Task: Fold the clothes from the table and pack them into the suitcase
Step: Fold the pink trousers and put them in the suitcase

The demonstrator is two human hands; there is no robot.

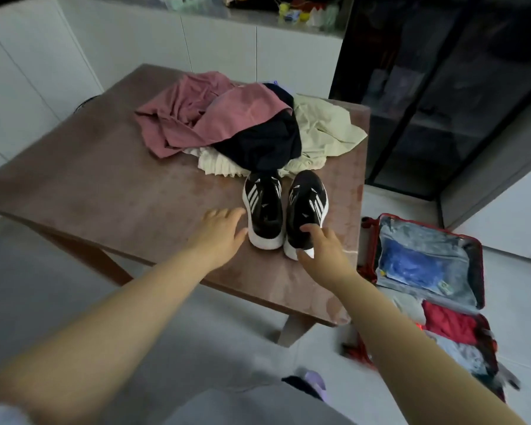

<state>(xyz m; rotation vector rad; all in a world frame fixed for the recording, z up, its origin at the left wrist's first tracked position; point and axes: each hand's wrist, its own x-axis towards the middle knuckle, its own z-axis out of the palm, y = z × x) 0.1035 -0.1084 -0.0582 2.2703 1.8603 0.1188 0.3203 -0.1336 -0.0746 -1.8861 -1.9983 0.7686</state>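
Table (105, 185) far side holds the heaped clothes (242, 127), judged soft, light and best lifted by hems, while the left hand (219, 234) lies spread beside the left shoe (262, 210) and the right hand (325, 253) pinches the right shoe (308, 200) at its heel.

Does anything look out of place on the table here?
Yes: two black sneakers stand on the table in front of the unfolded clothes heap, footwear among garments. The right hand grips one by the heel; the left hand touches the other.

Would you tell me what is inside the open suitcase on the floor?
The suitcase holds a blue bundle behind a grey liner, plus a red garment and pale clothes. Anything beneath them is covered.
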